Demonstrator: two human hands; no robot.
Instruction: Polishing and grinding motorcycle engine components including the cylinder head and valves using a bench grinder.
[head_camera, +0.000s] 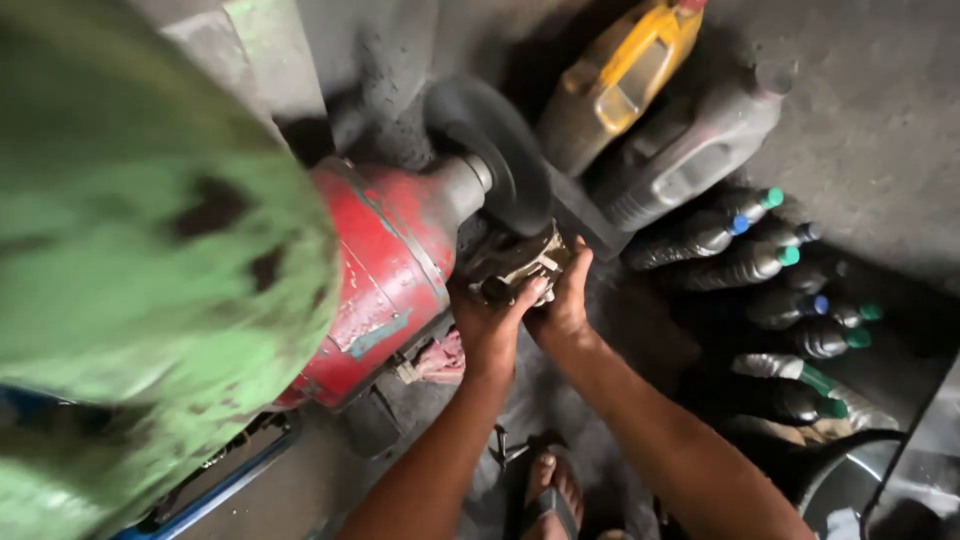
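Gripping a metal part at the grinding wheel's edge, both hands' fingers closed, bottles near.

The grinder motor housing is red, chipped and scuffed, with a patch of pale teal showing through and a grey metal collar at its nose. The grinding wheel is dark grey. The metal part against it is dull brownish-grey. A blurred shape close to the camera is green, mottled with dark blotches. One jug is yellow, the other jug grey. The dark bottles carry green and blue caps. The floor is grey.
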